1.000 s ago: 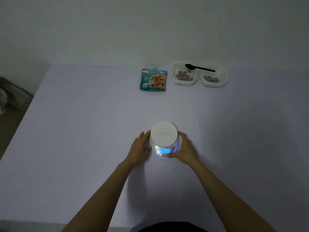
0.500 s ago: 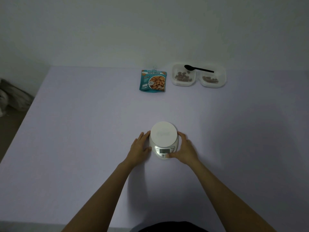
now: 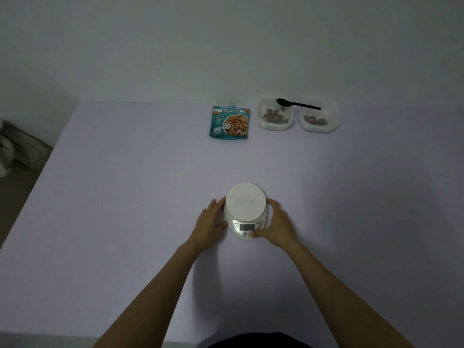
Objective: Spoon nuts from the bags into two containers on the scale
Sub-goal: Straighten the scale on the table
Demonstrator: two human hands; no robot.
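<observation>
Everything I see is dim and bluish-grey, darkening toward the corners. A soft shadow spreads over the table (image 3: 113, 209) right of the scale (image 3: 246, 207). Beyond the scale, the almond bag (image 3: 229, 123) is slightly grainy but its print is legible.

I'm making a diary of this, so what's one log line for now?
left hand touches scale side | right hand holds scale, thumb at front buttons | display unlit | spoon across containers, untouched | almond bag at back
</observation>
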